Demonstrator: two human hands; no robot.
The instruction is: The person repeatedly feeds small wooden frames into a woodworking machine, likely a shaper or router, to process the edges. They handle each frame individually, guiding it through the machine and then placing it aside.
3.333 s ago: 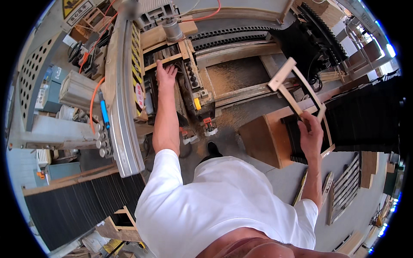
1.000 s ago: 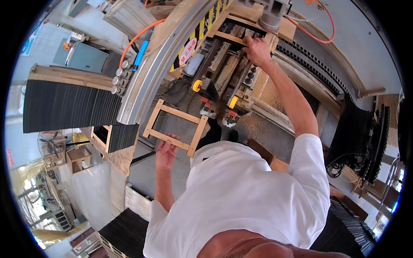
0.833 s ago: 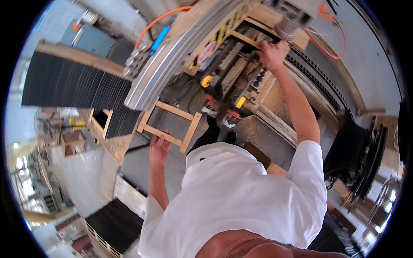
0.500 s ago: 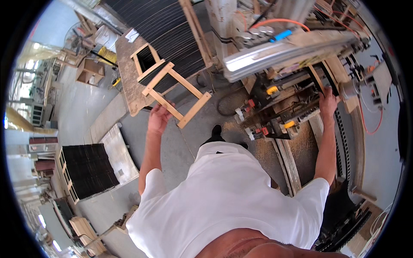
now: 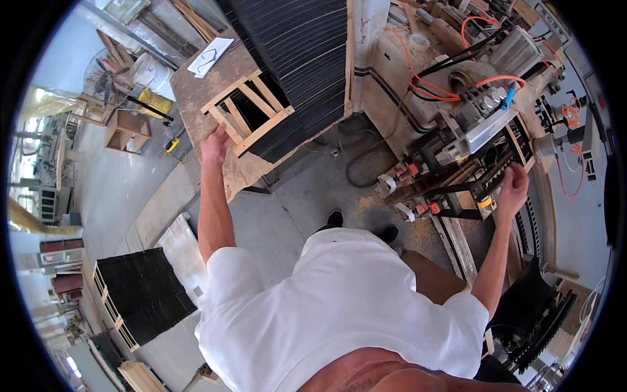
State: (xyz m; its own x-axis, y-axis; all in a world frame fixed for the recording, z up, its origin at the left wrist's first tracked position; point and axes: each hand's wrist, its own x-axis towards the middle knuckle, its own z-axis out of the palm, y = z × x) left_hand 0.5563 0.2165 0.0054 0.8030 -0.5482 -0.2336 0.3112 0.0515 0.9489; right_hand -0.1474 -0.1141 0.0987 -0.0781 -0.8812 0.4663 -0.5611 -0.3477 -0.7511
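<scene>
My left hand [image 5: 215, 144] is at the left side of a small pale wooden frame [image 5: 262, 130], its fingers closed on the rail. This frame lies over another wooden frame [image 5: 260, 91] on the brown worktable, partly across the black slatted panel [image 5: 294, 39]. On the right, my right hand [image 5: 513, 186] is beside the clamping machine [image 5: 450, 160], its fingers loosely bent and apart with nothing seen in them. Near those fingers, a black-faced wooden piece [image 5: 460, 201] sits in the machine, and a pale wooden strip [image 5: 515, 145] shows beyond.
A white sheet with dark-rimmed glasses [image 5: 208, 60] lies on the worktable [image 5: 186, 85]. Orange hoses [image 5: 431, 91] run over the machine. Another black slatted panel [image 5: 144, 294] lies at floor level on the left. Sawdust [image 5: 421, 242] covers floor by my feet.
My left hand has carried the wooden frame up and left from midair onto the worktable. My right hand has drawn back from the strip in the machine. The view has shifted.
</scene>
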